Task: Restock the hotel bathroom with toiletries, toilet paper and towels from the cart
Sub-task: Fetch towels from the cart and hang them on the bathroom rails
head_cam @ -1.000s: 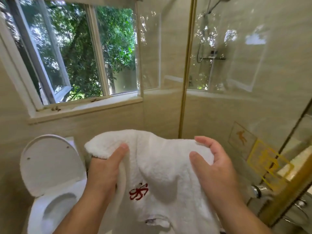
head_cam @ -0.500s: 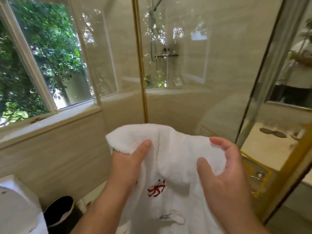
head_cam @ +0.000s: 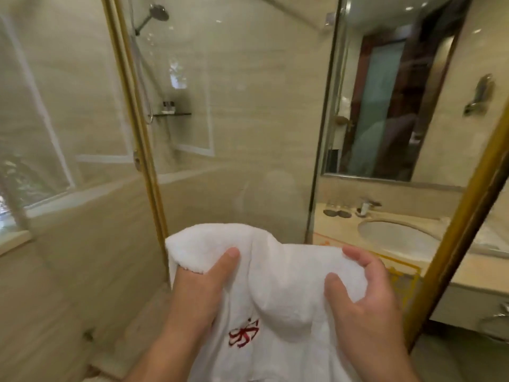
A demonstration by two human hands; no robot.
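Observation:
A white towel (head_cam: 281, 274) with a red embroidered emblem hangs in front of me, held up at chest height by both hands. My left hand (head_cam: 202, 288) grips its upper left edge, thumb on the front and the fingers hidden behind the cloth. My right hand (head_cam: 360, 296) grips the upper right edge, thumb and curled fingers pinching the fold. The lower part of the towel runs out of the frame.
A glass shower enclosure with gold frame (head_cam: 137, 150) stands straight ahead; a small shelf (head_cam: 172, 113) with little bottles is inside. To the right are a beige counter (head_cam: 468, 274) with a sink (head_cam: 396, 238), small toiletries (head_cam: 337, 213) and a mirror (head_cam: 391, 106). A window sill (head_cam: 16, 241) is at left.
The view has swung to the right: the toilet and window have left the frame and the sink counter and mirror have come in. Both hands keep the same hold on the towel.

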